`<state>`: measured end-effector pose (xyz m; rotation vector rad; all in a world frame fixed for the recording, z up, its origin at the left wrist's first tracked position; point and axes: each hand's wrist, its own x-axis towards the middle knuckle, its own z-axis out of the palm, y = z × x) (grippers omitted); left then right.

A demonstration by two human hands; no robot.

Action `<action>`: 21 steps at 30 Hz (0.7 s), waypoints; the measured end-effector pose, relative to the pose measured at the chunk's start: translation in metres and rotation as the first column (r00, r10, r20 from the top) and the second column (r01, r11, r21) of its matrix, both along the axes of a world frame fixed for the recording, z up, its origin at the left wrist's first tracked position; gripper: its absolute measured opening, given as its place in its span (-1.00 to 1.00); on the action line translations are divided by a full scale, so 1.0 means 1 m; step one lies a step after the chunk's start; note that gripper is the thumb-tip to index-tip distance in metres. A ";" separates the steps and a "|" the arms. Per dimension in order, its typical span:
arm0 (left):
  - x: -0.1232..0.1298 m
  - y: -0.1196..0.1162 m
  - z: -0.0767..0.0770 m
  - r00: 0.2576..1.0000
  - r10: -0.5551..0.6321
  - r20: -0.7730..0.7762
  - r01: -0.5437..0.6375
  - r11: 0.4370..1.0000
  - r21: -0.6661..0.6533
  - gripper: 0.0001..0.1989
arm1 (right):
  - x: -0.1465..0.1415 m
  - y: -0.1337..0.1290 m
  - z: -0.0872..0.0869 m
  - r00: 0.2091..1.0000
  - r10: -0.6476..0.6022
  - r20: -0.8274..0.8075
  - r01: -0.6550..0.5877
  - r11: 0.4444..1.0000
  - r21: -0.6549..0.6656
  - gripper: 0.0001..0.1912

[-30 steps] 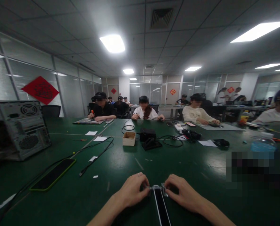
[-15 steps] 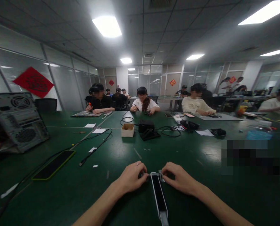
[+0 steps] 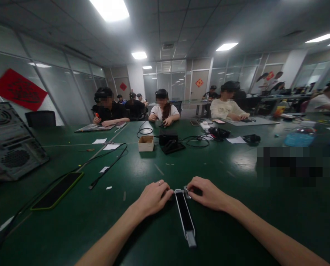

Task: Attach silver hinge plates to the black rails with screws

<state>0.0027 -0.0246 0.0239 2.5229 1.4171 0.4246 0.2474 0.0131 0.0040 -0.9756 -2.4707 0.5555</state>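
Between my two hands, a long narrow tool [image 3: 184, 214] lies on the green table, with a black middle, a silver-white frame and a grey tip at its near end. My left hand [image 3: 155, 197] is at the left of its far end, thumb and fingers closed together; what they hold, if anything, is hidden. On the other side, my right hand [image 3: 209, 192] pinches a small shiny metal piece [image 3: 187, 193] right beside the tool's far end. Whether that piece is joined to the tool I cannot tell.
A phone [image 3: 58, 190] in a green-edged case and a black cable [image 3: 109, 166] lie to the left, near a computer case [image 3: 15, 144]. Ahead stand a small open box [image 3: 146, 144] and a black device [image 3: 169, 138]. Several people sit across the table [image 3: 142, 170].
My view has tilted down and turned slightly right, so the scene sits higher and the tool's near tip shows. My hands stay at the tool's far end; the left fingers have shifted slightly.
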 end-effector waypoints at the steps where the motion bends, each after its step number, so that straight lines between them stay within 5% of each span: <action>1: 0.000 0.000 0.000 1.000 -0.001 0.002 0.001 1.000 0.004 -0.70 | 0.000 0.000 0.001 1.000 0.000 -0.001 0.000 1.000 -0.004 -0.85; 11: -0.002 0.003 0.002 0.998 -0.023 0.059 0.015 0.991 0.133 -0.65 | 0.002 -0.001 0.005 0.999 0.012 0.041 -0.011 1.000 -0.023 -0.83; 17: -0.007 0.005 -0.002 0.999 -0.005 0.049 -0.004 0.985 0.172 -0.64 | -0.005 -0.017 0.021 0.996 -0.086 -0.037 0.089 0.993 0.073 -0.58; 21: -0.011 0.009 -0.008 0.999 0.002 0.054 -0.014 0.976 0.215 -0.61 | -0.031 -0.049 0.032 0.991 0.116 0.063 -0.116 0.993 -0.005 -0.66</action>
